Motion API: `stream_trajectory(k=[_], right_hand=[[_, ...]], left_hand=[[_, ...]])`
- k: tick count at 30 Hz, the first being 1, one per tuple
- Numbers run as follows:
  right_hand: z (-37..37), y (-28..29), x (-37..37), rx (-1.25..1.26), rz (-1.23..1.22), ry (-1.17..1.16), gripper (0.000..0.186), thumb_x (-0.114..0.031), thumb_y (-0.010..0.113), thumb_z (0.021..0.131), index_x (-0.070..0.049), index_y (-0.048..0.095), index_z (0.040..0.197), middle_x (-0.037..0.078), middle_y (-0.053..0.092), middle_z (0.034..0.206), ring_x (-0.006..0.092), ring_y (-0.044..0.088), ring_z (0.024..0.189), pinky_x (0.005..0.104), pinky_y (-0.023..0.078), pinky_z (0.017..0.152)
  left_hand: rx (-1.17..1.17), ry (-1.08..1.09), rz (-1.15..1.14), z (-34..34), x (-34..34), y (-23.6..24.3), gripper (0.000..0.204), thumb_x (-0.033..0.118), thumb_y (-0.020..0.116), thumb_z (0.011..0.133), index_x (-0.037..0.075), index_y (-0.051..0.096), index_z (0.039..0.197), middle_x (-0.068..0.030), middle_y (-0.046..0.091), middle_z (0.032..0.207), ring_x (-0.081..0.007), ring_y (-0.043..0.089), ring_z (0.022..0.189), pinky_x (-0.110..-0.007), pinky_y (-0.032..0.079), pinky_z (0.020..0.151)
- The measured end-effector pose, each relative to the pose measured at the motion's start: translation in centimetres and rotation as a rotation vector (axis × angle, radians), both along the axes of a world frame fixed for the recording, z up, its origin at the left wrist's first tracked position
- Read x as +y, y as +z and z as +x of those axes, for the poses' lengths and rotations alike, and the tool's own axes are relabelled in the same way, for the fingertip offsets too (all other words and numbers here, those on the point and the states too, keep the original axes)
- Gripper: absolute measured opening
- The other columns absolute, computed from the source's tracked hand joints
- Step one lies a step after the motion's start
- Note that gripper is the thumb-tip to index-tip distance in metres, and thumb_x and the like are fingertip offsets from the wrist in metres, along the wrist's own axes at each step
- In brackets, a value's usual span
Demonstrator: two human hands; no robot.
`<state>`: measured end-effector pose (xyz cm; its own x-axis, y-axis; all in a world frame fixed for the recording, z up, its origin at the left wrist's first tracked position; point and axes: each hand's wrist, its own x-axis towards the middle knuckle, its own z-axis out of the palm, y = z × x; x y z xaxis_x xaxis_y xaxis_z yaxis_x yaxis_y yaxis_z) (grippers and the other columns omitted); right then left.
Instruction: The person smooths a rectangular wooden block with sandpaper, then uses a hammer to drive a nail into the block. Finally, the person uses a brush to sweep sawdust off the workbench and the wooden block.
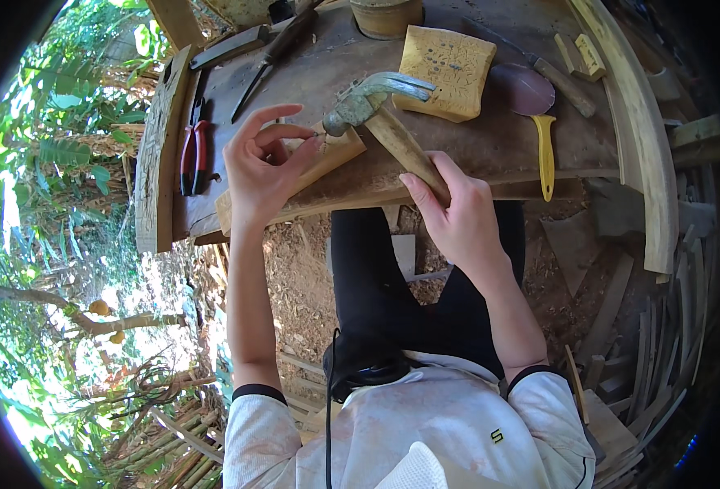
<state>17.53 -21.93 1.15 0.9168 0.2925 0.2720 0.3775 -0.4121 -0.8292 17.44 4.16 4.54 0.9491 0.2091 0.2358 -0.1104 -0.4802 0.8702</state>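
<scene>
Head view: person seated at a worn wooden workbench [474, 147], legs under its near edge. Right hand [457, 216] closed around the wooden handle of a claw hammer [380, 110], head raised just above and beside the left hand. Left hand [262, 167] pinches something small between thumb and forefinger, likely a nail, too small to be sure, against a pale wood block [327, 155] lying on a long strip at the bench's near edge; other fingers spread loose. Judgement: nailing is at its start, the piece being held for a first tap; nothing visibly driven home, so the fastening looks mostly left to do. Farther right: a carved yellowish block [448, 72], a dark sanding disc [521, 90], a yellow-handled tool [545, 155]. Far left: red-handled pliers [193, 155], a chisel-like tool [274, 53].
</scene>
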Motion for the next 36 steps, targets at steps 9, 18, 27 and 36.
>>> stream_trajectory(k=[9,18,27,36], right_hand=[[0.2,0.8,-0.2,-0.007,0.021,0.016,0.032,-0.031,0.070,0.102,0.001,0.067,0.109,0.020,0.068,0.070,0.0380,0.071,0.066,0.0432,0.053,0.058],[0.3,4.3,-0.4,-0.186,-0.113,0.104,0.030,-0.029,0.072,0.100,-0.002,0.067,0.112,0.017,0.070,0.075,0.0362,0.071,0.067,0.0423,0.053,0.059],[0.4,5.7,-0.4,-0.234,-0.202,0.111,0.031,-0.028,0.072,0.099,-0.002,0.067,0.114,0.017,0.071,0.075,0.0368,0.071,0.068,0.0432,0.054,0.059],[1.3,5.7,-0.5,-0.243,-0.209,0.133,0.030,-0.028,0.073,0.099,-0.002,0.069,0.113,0.018,0.073,0.078,0.0366,0.072,0.069,0.0437,0.054,0.061]], left_hand=[[-0.042,0.000,0.018,0.0,-0.2,0.0,0.038,-0.001,0.082,0.081,0.003,0.071,0.117,0.0000,0.079,0.087,0.0034,0.040,0.054,-0.018,0.029,0.050],[-0.019,0.027,0.055,-0.1,-0.1,-0.2,0.047,0.000,0.087,0.080,-0.002,0.067,0.122,-0.0020,0.078,0.089,0.0028,0.044,0.059,-0.016,0.034,0.053],[-0.063,0.034,0.043,-0.1,-0.2,-0.4,0.041,0.003,0.084,0.080,-0.001,0.069,0.119,-0.0005,0.079,0.087,0.0021,0.043,0.057,-0.018,0.034,0.051],[-0.008,0.029,0.060,-0.2,-0.1,-0.3,0.052,0.004,0.087,0.080,-0.006,0.060,0.124,-0.0044,0.079,0.091,0.0011,0.045,0.060,-0.017,0.036,0.054]])
